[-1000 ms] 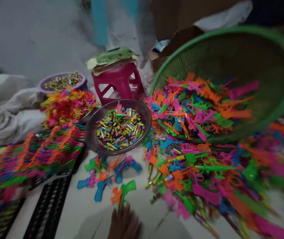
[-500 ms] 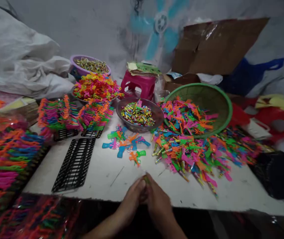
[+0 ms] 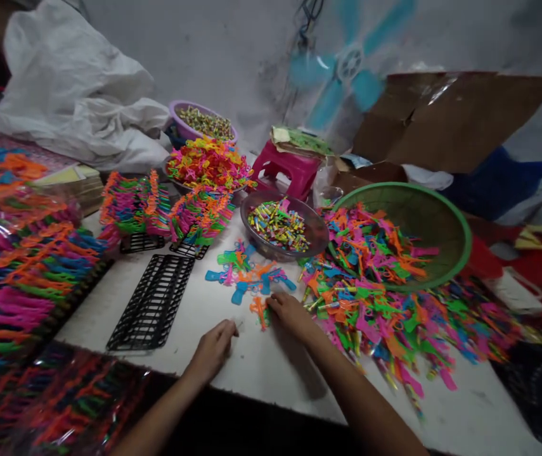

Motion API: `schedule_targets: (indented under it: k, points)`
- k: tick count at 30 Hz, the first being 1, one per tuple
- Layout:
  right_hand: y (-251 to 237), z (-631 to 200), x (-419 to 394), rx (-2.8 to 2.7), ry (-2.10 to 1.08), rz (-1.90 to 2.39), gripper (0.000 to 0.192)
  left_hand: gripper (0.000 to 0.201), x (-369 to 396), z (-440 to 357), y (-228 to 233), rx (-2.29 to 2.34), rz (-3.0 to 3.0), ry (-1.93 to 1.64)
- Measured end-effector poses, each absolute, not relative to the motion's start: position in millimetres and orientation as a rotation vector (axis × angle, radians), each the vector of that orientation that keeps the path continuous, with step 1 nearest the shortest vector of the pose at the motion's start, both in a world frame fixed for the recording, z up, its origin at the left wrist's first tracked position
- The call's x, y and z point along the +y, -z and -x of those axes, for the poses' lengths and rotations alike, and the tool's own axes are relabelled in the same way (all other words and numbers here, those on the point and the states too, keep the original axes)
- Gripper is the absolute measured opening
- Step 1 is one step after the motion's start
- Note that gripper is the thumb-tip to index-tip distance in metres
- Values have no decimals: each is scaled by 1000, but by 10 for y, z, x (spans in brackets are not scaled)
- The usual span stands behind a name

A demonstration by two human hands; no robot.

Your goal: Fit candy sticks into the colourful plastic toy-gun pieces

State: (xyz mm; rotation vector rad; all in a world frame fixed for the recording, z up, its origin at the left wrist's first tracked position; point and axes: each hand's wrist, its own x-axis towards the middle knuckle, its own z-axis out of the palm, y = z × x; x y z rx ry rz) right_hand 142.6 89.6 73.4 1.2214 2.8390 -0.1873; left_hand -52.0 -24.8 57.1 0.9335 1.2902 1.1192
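Counter (image 3: 261, 373) is white and totally buried in bright plastic bits. Biggest thing on it is the green basket (image 3: 442, 215), tipped so toy pieces spill out toward the person. Left of it sits a clear bowl (image 3: 316, 225) of small coloured tubes, and a black rack (image 3: 151, 304) lies empty near the front edge. Right hand (image 3: 292, 313) rests with fingers curled loosely, tips touching the orange toy gun (image 3: 258, 310), which lies just left of them, long axis running roughly away from the person. Left hand (image 3: 211, 348) is a bit nearer the edge, fingers bunched together; can't tell if it's pinching anything. Right hand is clearly nearer the toy.
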Motion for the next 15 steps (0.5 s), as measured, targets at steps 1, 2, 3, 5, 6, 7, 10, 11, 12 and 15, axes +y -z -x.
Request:
schedule_targets:
  k: [1,2,3,5,6,7,10,11,12,15]
  points:
    - [-714,-1434,899,2830,223,-1177,26,35,-209,494,-566,1248,-907,-1090]
    - [-700,-1448,884,2823,282,-1171,23,35,-167,472,-554,1194,-864,-1060]
    - [-689,-1465,855,2823,381,-1227,19,36,-124,452,-539,1141,-819,-1036]
    - [-683,-1481,770,2810,767,-1546,13,41,-40,413,-512,1064,-754,-1010]
    - [-688,-1471,719,2753,1077,-1748,13,41,-2,391,-506,1041,-739,-1006]
    - [-699,-1445,665,2636,1441,-1937,14,40,32,367,-508,1024,-731,-1009]
    - [-755,-1304,509,2092,2467,-2117,19,36,120,290,-563,987,-731,-1015]
    - [-775,-1254,468,1954,2683,-2072,20,35,145,269,-592,989,-738,-1008]
    - [-791,-1213,437,1866,2822,-2031,20,35,167,251,-622,1002,-745,-999]
    - [-808,-1160,400,1850,2927,-2051,25,37,217,216,-696,1073,-776,-979]
